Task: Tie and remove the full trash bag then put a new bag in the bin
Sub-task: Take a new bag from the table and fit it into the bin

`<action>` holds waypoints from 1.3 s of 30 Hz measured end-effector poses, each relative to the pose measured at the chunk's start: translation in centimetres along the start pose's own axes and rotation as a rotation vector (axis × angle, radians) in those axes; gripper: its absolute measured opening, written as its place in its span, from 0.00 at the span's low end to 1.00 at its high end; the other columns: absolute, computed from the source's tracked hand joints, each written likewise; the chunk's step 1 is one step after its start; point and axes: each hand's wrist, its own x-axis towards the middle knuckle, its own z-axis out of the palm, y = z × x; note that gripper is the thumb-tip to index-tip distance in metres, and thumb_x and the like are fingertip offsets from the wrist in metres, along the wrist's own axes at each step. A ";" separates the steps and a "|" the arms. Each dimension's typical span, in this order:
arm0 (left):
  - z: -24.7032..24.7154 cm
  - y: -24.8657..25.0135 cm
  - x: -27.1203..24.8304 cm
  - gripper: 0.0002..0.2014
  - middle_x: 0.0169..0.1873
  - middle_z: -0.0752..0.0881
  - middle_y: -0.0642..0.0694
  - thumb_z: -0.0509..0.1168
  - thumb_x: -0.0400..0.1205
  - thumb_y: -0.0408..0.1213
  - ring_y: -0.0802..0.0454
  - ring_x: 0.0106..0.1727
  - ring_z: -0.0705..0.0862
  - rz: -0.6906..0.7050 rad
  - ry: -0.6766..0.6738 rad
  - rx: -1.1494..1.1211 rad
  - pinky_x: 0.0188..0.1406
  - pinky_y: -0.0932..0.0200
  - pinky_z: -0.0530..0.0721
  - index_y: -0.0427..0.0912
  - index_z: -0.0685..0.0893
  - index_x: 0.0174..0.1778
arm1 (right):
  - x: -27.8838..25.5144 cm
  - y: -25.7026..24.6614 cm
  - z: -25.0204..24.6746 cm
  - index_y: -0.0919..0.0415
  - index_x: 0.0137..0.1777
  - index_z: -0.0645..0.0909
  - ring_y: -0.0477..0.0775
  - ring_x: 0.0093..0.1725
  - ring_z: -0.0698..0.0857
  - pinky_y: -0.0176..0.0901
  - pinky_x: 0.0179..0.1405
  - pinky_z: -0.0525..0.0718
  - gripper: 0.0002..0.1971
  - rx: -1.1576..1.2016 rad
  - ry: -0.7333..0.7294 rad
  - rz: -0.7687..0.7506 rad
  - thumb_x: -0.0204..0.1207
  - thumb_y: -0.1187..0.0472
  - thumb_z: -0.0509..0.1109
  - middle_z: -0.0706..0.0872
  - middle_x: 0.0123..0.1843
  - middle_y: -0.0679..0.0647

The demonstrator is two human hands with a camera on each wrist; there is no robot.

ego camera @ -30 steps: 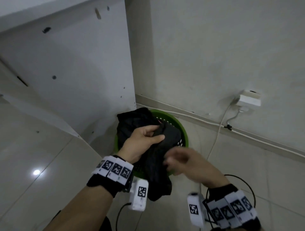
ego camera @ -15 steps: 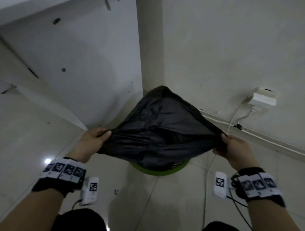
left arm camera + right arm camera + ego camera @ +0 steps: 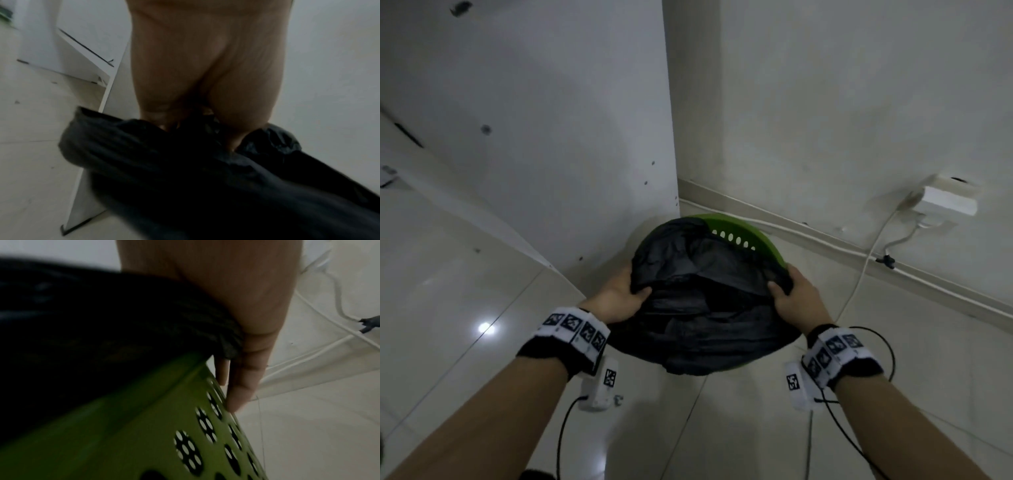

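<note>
A black trash bag (image 3: pixel 705 308) is spread over the mouth of a round green perforated bin (image 3: pixel 753 236) on the floor in the corner. My left hand (image 3: pixel 619 291) grips the bag's edge at the bin's left side, thumb inside the fold. My right hand (image 3: pixel 791 294) grips the opposite edge at the right rim. In the right wrist view the fingers (image 3: pixel 242 379) reach down the bin's outer wall (image 3: pixel 144 434) with the bag (image 3: pixel 102 321) bunched against the palm. The left wrist view has the bag (image 3: pixel 205 178) gathered under my left hand (image 3: pixel 205 123). Only the bin's far rim shows.
A white cabinet panel (image 3: pixel 534 137) stands just left of the bin, and a wall (image 3: pixel 825 102) runs behind it. A white power adapter (image 3: pixel 948 200) with a white cable (image 3: pixel 869 253) hangs on the wall to the right. The tiled floor (image 3: pixel 448 274) spreads around.
A second ago my left hand held the crumpled bag. Both hands then pulled it wide open in the air, and now they have lowered it onto the bin's rim.
</note>
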 end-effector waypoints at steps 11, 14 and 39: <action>-2.6 0.1 1.0 0.50 0.78 0.72 0.49 0.74 0.73 0.64 0.48 0.75 0.75 -0.098 -0.240 0.112 0.74 0.56 0.72 0.52 0.59 0.87 | -7.0 0.6 -3.7 0.61 0.55 0.88 0.60 0.47 0.87 0.41 0.43 0.78 0.14 -0.286 0.044 -0.025 0.76 0.70 0.63 0.91 0.49 0.59; -2.5 1.8 2.0 0.37 0.66 0.81 0.46 0.68 0.74 0.69 0.46 0.62 0.82 -0.084 -0.052 0.135 0.59 0.57 0.76 0.50 0.78 0.74 | -5.8 -0.3 -6.0 0.59 0.40 0.87 0.56 0.39 0.85 0.40 0.38 0.77 0.13 -0.066 0.048 -0.016 0.70 0.75 0.64 0.88 0.37 0.55; -5.4 -0.5 4.9 0.37 0.54 0.86 0.35 0.57 0.80 0.70 0.44 0.45 0.83 -0.290 0.269 -0.195 0.44 0.54 0.79 0.35 0.85 0.55 | 2.1 5.0 -5.4 0.57 0.53 0.92 0.49 0.46 0.87 0.39 0.50 0.79 0.13 0.276 0.585 -0.030 0.80 0.50 0.71 0.91 0.46 0.54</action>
